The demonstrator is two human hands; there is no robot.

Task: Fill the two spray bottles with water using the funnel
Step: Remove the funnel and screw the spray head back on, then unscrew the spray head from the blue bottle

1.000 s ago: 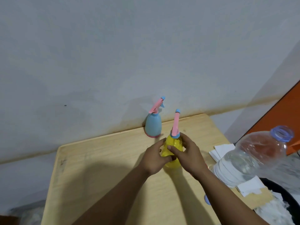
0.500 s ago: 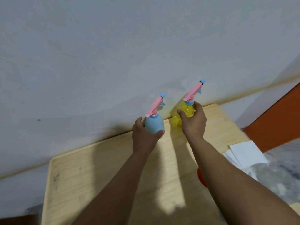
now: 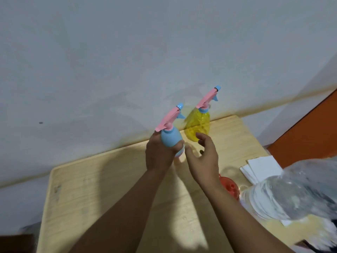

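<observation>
My left hand (image 3: 160, 156) grips the light blue spray bottle (image 3: 170, 138) round its body and holds it tilted above the wooden table (image 3: 109, 189); its pink trigger head points up and right. The yellow spray bottle (image 3: 197, 127) with the same pink head stands at the table's far edge by the wall. Just in front of it my right hand (image 3: 203, 157) hovers with relaxed fingers, holding nothing. A red funnel (image 3: 230, 187) lies on the table right of my right forearm, partly hidden.
A big clear plastic water bottle (image 3: 291, 194) lies blurred at the right edge. White folded paper towels (image 3: 262, 168) sit on the table's right side. A grey wall rises behind the table, and an orange panel (image 3: 310, 136) stands at the far right.
My right hand has let go of the yellow bottle, which now stands by the wall, and pulled back. My left hand has lifted the blue bottle and drawn it nearer.
</observation>
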